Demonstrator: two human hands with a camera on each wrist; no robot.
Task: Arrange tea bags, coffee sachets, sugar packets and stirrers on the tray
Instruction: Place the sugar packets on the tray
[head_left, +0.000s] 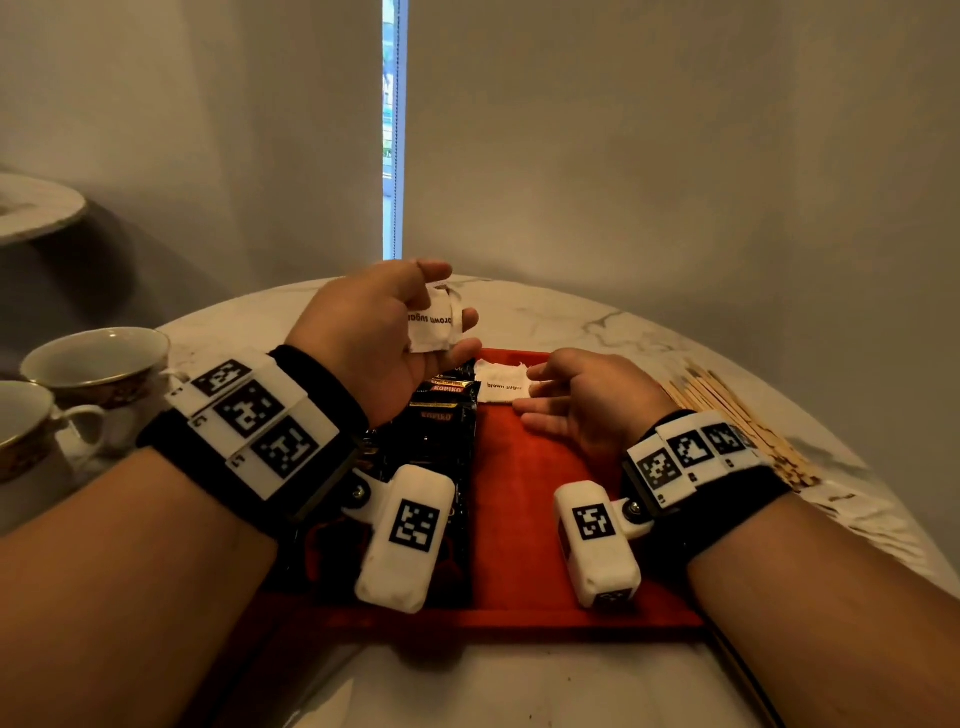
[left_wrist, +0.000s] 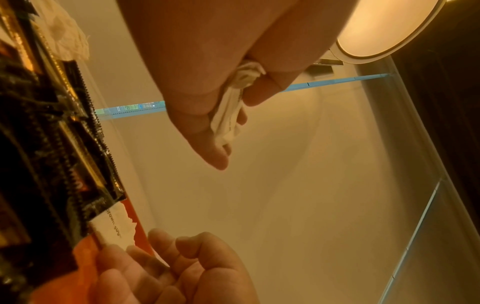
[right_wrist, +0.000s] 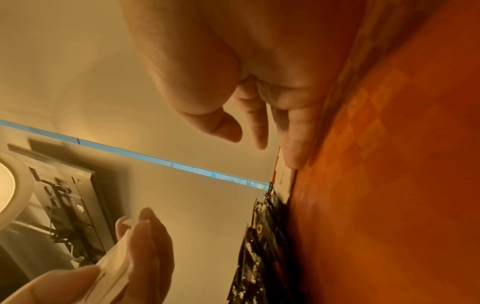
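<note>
Near edge: red tray (head_left: 524, 603) on marble table (head_left: 597, 322), sitting square to viewer. Two forearms reaching in over it, each w/ black wrist band, white marker blocks, white cam pod hanging below.

L half of tray: black coffee sachets (head_left: 441, 415), overlapped in a column running near-to-far, "KOPIKO" legible on upper ones. Same stack seen edge-on in left wrist view (left_wrist: 52, 144) and right wrist view (right_wrist: 259, 236).

R half of tray: bare red floor nearest viewer. Further in, right hand (head_left: 582, 400) palm down, fingers straight and relaxed, tips touching a white sugar packet on the tray (head_left: 501, 387) marked "brown sugar", lying flat at far edge just beside top of sachet column. Nothing gripped. Packet also visible in left wrist view (left_wrist: 116, 224) w/ ragged torn-looking edge.

Above far L part of tray: left hand (head_left: 384, 338) raised, thumb and fingers curled round a small stack of sugar packets (head_left: 434, 322), "brown sugar" print upside down to viewer. Pinch confirmed in left wrist view (left_wrist: 231, 111).

Off tray, R: wooden stirrers (head_left: 727, 415) in loose bundle on table, near right wrist.

Off tray, L: two teacups (head_left: 98, 364), gold-patterned rims, upright.

Far: plain wall, narrow bright window strip (head_left: 395, 130).
</note>
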